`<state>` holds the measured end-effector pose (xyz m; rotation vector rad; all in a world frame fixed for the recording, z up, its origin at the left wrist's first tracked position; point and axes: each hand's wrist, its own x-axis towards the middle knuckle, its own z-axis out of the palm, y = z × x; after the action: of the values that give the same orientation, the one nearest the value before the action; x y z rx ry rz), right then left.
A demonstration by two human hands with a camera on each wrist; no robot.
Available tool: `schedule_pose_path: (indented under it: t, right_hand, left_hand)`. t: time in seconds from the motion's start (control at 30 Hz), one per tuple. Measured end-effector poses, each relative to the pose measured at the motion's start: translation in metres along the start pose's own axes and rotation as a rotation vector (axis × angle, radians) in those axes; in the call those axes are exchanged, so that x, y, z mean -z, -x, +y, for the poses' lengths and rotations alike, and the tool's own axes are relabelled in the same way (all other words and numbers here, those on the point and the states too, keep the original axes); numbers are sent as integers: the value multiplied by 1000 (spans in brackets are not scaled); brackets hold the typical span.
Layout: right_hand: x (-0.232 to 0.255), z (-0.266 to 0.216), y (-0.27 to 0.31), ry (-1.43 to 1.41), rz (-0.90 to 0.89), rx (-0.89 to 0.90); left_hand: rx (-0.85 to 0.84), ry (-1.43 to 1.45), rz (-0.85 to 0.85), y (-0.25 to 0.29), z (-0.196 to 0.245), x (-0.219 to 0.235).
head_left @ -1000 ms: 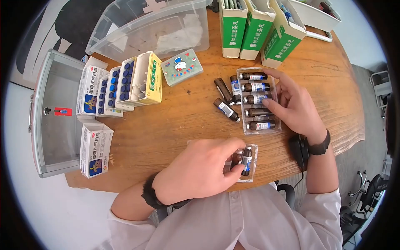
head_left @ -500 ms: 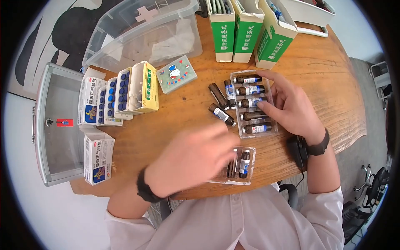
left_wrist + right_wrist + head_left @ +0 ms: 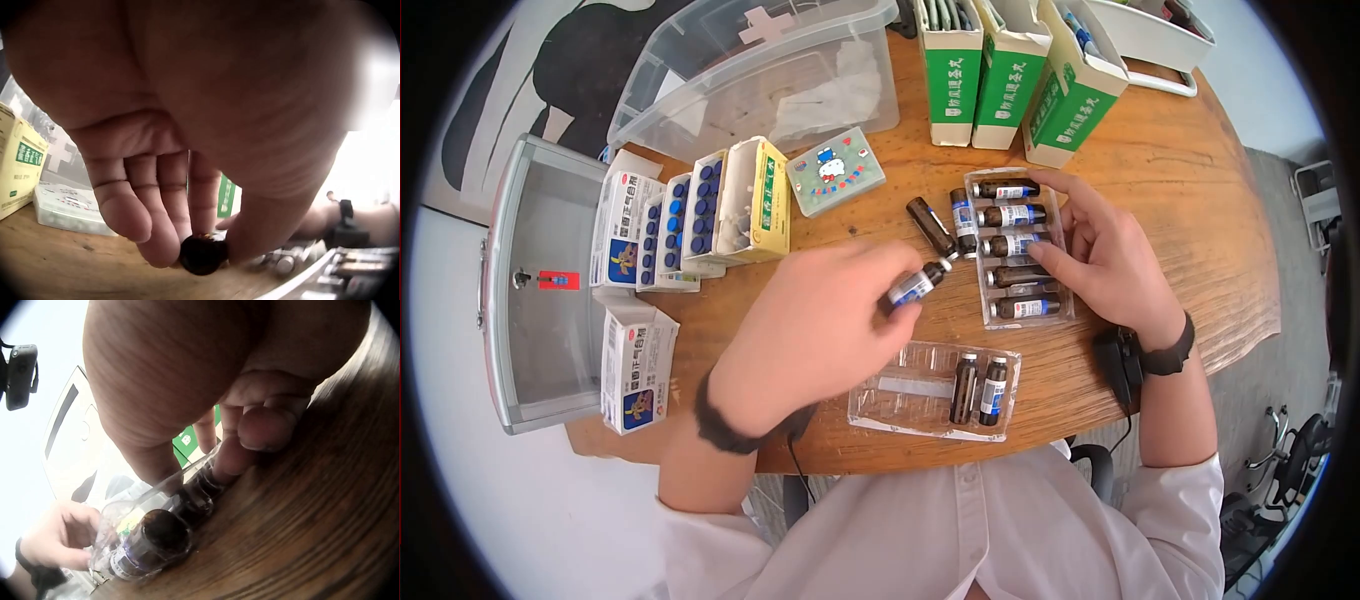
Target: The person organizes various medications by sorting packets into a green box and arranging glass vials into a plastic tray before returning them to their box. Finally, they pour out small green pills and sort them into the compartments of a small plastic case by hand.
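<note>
My left hand [image 3: 815, 320] pinches a small brown glass vial [image 3: 912, 287] with a blue and white label, just above the wood table. In the left wrist view the vial's dark round base [image 3: 204, 255] shows between thumb and fingers. My right hand [image 3: 1115, 255] grips the side of a clear plastic tray [image 3: 1026, 322] with several such vials lying in it, thumb over one of them. Two loose vials, one [image 3: 932, 228] tilted and one [image 3: 963, 222] nearly straight, lie left of that tray. Nearer my body, a second clear tray [image 3: 885, 408] carries two vials [image 3: 993, 390] at its right end.
Opened medicine boxes [image 3: 765, 200] with blue-capped vials stand at the left beside a metal-framed case [image 3: 550, 350]. A clear bin [image 3: 700, 125] and a cartoon-printed box [image 3: 837, 170] are behind. Green-and-white boxes [image 3: 952, 85] stand at the back; a black adapter [image 3: 1112, 362] sits by my right wrist.
My left hand has left the near tray, moved up and left, and picked up one of the loose vials from the table. The right hand stays at its tray.
</note>
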<state>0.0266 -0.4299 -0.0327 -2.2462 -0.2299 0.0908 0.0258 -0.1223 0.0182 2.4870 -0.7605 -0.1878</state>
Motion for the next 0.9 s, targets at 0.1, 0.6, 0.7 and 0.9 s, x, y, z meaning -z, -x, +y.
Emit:
schedule_pose_path:
  t: [0.1, 0.6, 0.7, 0.9]
  right_hand:
    - [-1, 0, 0, -24, 4, 2]
    - [0, -2, 0, -15, -2, -26]
    - [-1, -1, 0, -7, 15, -2]
    - [1, -6, 0, -53, 0, -26]
  left_hand:
    - [85, 140, 93, 34, 21, 6]
    - [-10, -9, 47, 89, -1, -15]
    - [14, 73, -11, 81, -8, -16]
    - [-149, 31, 10, 34, -8, 7]
